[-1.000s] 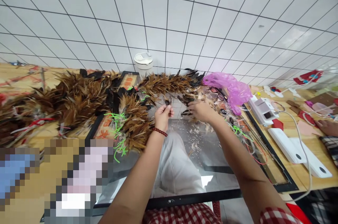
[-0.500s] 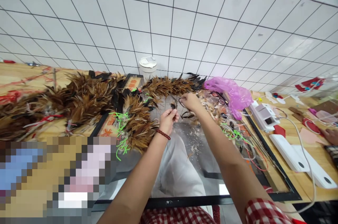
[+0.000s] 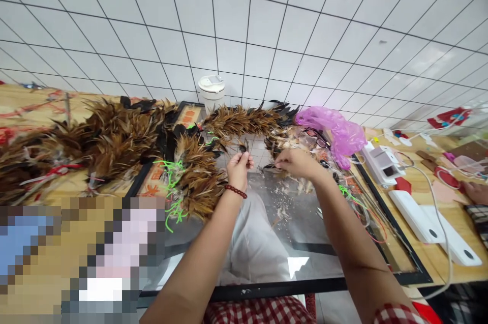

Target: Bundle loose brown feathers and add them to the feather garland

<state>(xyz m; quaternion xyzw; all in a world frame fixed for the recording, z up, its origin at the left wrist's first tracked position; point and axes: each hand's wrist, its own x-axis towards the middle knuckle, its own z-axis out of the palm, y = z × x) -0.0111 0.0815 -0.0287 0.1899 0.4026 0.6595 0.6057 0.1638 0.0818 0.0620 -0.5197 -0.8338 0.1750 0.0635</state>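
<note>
My left hand, a red beaded bracelet at its wrist, is closed in a pinch on a small dark feather that stands up from the fingertips. To its right, my right hand has its fingers drawn together at the near side of a pile of loose brown and pale feathers. What those fingers hold, if anything, is too small to tell. Both hands are above a clear tabletop with a black frame. Bundled brown feathers, tied with green strings, lie left of my left hand.
Behind my hands lies a long feather bundle, with a white lidded cup past it. A pink plastic bag and glasses sit at right. White devices and a cable occupy the right table, where another person's hand shows.
My right hand has moved right and down, away from my left hand, to the loose feather pile. The left hand keeps its pinch and has shifted only slightly.
</note>
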